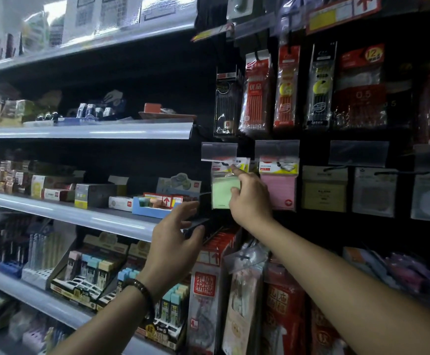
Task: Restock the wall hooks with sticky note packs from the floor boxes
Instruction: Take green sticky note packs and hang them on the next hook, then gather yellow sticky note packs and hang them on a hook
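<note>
A green sticky note pack (223, 192) in a clear bag hangs at a wall hook under a clear price tag holder (219, 151). My right hand (250, 198) grips this pack, thumb on its front and forefinger pointing up at the header near the hook. A pink sticky note pack (278, 192) hangs on the hook to the right. My left hand (174, 242) hovers below and left of the green pack, fingers spread, holding nothing. A dark beaded bracelet sits on the left wrist. No floor boxes are in view.
Pen refill packs (285, 90) hang in the row above. Brown and grey note packs (324, 188) hang further right. Red packaged goods (283, 311) hang below. Shelves with eraser and lead boxes (157, 203) run along the left, their rails jutting out.
</note>
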The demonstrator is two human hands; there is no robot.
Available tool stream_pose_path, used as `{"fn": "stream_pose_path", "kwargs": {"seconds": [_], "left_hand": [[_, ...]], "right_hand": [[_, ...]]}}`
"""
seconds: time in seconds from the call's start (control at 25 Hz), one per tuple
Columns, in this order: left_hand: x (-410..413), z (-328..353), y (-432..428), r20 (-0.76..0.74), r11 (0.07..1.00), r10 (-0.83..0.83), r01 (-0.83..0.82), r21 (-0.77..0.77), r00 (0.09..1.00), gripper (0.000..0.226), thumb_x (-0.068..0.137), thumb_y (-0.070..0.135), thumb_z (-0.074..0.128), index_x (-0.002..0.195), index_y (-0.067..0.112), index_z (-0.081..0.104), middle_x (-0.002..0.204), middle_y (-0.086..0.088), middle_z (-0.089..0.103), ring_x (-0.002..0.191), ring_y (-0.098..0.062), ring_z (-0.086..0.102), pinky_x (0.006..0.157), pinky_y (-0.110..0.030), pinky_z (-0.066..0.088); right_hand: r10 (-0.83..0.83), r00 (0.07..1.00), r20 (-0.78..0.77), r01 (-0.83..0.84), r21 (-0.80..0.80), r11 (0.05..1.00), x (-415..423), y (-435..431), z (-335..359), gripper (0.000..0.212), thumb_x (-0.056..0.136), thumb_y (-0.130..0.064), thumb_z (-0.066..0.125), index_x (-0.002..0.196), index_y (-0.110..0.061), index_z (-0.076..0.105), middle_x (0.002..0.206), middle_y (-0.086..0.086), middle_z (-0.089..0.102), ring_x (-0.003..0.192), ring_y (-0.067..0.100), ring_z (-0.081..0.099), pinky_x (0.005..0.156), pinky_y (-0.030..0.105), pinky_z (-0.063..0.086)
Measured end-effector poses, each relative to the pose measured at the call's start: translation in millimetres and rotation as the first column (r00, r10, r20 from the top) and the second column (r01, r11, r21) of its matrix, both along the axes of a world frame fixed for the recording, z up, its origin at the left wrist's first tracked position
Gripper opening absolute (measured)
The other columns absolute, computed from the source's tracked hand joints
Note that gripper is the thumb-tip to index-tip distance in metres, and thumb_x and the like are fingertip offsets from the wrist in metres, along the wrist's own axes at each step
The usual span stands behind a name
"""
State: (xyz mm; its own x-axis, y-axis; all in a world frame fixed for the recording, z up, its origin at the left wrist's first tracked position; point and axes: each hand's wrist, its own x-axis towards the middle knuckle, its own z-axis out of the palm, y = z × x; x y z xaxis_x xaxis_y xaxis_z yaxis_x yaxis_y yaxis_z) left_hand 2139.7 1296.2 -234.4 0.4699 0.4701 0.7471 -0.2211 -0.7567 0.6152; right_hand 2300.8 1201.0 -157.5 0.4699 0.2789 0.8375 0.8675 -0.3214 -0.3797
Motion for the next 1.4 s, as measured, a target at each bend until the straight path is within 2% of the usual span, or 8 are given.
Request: {"fn": "stream_pose_path", "kwargs": {"seconds": [0.16, 0.36, 0.6, 0.72, 0.88, 1.04, 1.24, 1.4], "left_hand": [[1.0, -2.0, -1.6, -0.008, 0.999, 0.013, -0.013, 0.032, 1.000, 0.048, 0.100, 0.019, 0.071, 0.145, 0.030, 0.058, 0.132, 0.021, 0.062, 0.112, 0.007, 0.062, 0.078, -0.014, 0.058], [-4.5, -5.4, -8.3, -0.026, 0.999, 0.015, -0.014, 0.044, 1.000, 0.048, 0.100, 0.018, 0.072, 0.145, 0.028, 0.058, 0.132, 0.019, 0.063, 0.110, 0.012, 0.061, 0.075, -0.008, 0.056], [-26.7, -27.0, -27.3, -0.034, 0.999, -0.048, 0.048, -0.003, 0.998, 0.038, 0.096, 0.025, 0.075, 0.130, 0.032, 0.060, 0.118, 0.016, 0.070, 0.099, -0.003, 0.073, 0.081, -0.037, 0.067], [-40.0, -53.9, -49.7, -0.022, 0.995, -0.099, 0.100, 0.023, 0.995, 0.024, 0.096, 0.025, 0.075, 0.117, 0.030, 0.066, 0.107, 0.016, 0.073, 0.092, -0.003, 0.074, 0.077, -0.033, 0.065], [-44.1, -134.0, -106.1, -0.172, 0.963, -0.258, 0.267, 0.031, 0.951, 0.015, 0.096, 0.016, 0.077, 0.104, 0.026, 0.069, 0.092, 0.013, 0.076, 0.074, -0.011, 0.076, 0.065, -0.030, 0.060], [-34.3, -244.2, -154.7, -0.429, 0.899, -0.395, 0.437, 0.000, 0.812, 0.029, 0.089, 0.010, 0.081, 0.106, 0.028, 0.065, 0.087, 0.016, 0.075, 0.072, -0.004, 0.073, 0.065, -0.015, 0.051], [-10.9, -387.3, -187.7, -0.728, 0.795, -0.505, 0.578, -0.183, 0.464, 0.027, 0.090, 0.030, 0.083, 0.108, 0.039, 0.065, 0.095, 0.021, 0.072, 0.078, -0.002, 0.073, 0.070, -0.027, 0.059], [9.5, -469.1, -194.2, -0.844, 0.791, -0.464, 0.555, -0.259, 0.268, 0.017, 0.089, 0.039, 0.077, 0.103, 0.039, 0.067, 0.096, 0.020, 0.072, 0.077, -0.006, 0.072, 0.076, -0.030, 0.059]], "right_hand": [[-0.251, 0.968, 0.011, 0.241, -0.320, 0.916, -0.9, -1.1, 20.2, 0.073, 0.100, -0.004, 0.066, 0.163, -0.027, 0.037, 0.139, 0.013, 0.057, 0.112, 0.031, 0.066, 0.085, 0.040, 0.061], [-0.314, 0.943, 0.108, 0.328, -0.451, 0.830, -18.3, -10.5, 33.3, 0.061, 0.096, -0.007, 0.069, 0.153, -0.015, 0.047, 0.125, 0.018, 0.062, 0.102, 0.035, 0.066, 0.068, 0.038, 0.048], [-0.158, 0.983, 0.094, 0.183, -0.407, 0.895, -49.6, -79.2, 4.2, 0.031, 0.098, -0.010, 0.063, 0.126, -0.022, 0.070, 0.090, 0.001, 0.066, 0.077, 0.022, 0.064, 0.071, 0.031, 0.055], [0.024, 0.998, 0.058, -0.006, -0.298, 0.955, -70.2, -137.8, -30.2, 0.020, 0.100, -0.020, 0.067, 0.115, -0.025, 0.079, 0.065, -0.021, 0.057, 0.064, -0.005, 0.057, 0.068, 0.014, 0.046], [0.087, 0.995, -0.051, -0.098, -0.300, 0.949, -93.9, -219.5, -123.9, 0.009, 0.095, -0.023, 0.076, 0.098, -0.028, 0.082, 0.062, -0.009, 0.065, 0.059, 0.003, 0.061, 0.058, 0.008, 0.037], [0.057, 0.933, -0.354, -0.216, -0.428, 0.878, -97.1, -288.9, -241.7, 0.009, 0.097, -0.023, 0.077, 0.101, -0.025, 0.084, 0.071, -0.003, 0.071, 0.059, 0.003, 0.062, 0.056, 0.011, 0.038], [-0.198, 0.684, -0.702, -0.280, -0.503, 0.817, -82.9, -362.3, -419.5, 0.012, 0.105, -0.034, 0.066, 0.107, -0.036, 0.077, 0.076, 0.004, 0.073, 0.062, 0.015, 0.070, 0.062, 0.041, 0.057], [-0.391, 0.522, -0.758, -0.274, -0.583, 0.765, -70.0, -386.4, -552.9, 0.014, 0.103, -0.032, 0.069, 0.110, -0.027, 0.080, 0.086, -0.020, 0.070, 0.080, -0.006, 0.067, 0.074, 0.023, 0.057]]}}
